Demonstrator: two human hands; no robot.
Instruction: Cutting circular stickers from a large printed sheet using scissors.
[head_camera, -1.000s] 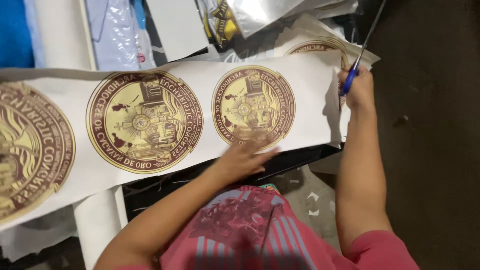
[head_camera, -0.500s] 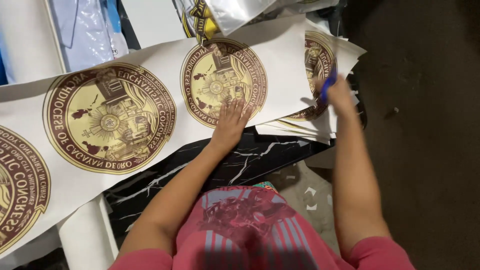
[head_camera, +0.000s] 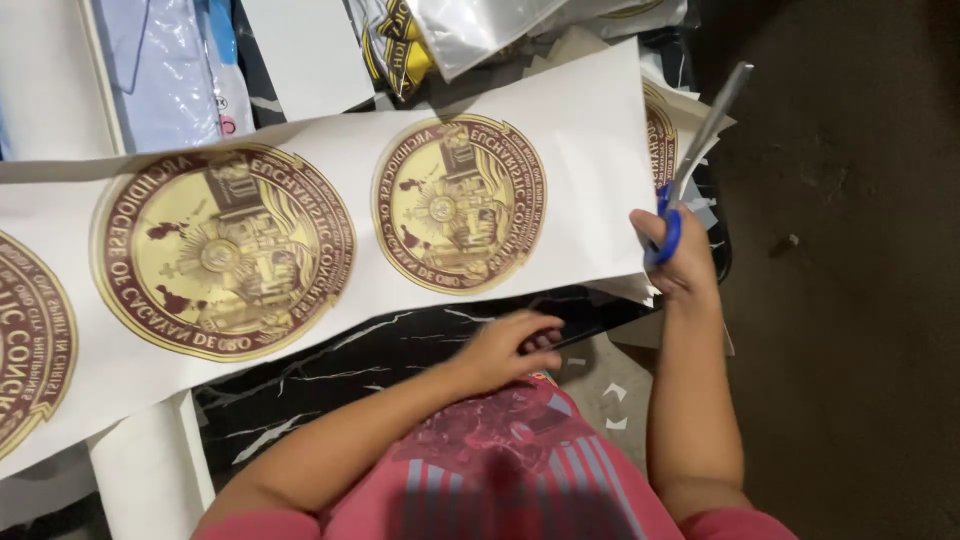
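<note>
Printed strip (head_camera: 330, 250) of round gold seals, positioned for trimming
Right hand (head_camera: 680, 255), fingers clamped through blue-handled scissors (head_camera: 690, 150), at strip's 3 o'clock end; left hand (head_camera: 505, 345), fingers curled together, at its 6 o'clock edge; next: align blades

white strip (head_camera: 330, 150): round gold-maroon seals (head_camera: 459, 203) | clear plastic packages (head_camera: 170, 60) above

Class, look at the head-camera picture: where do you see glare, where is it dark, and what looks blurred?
Head view: glare on the clear plastic bags at the top; the floor on the right lies in dim shadow; the red patterned shirt near the lens is soft and blurred; the long white paper strip with round gold-and-maroon seals is evenly lit and sharp.
</note>
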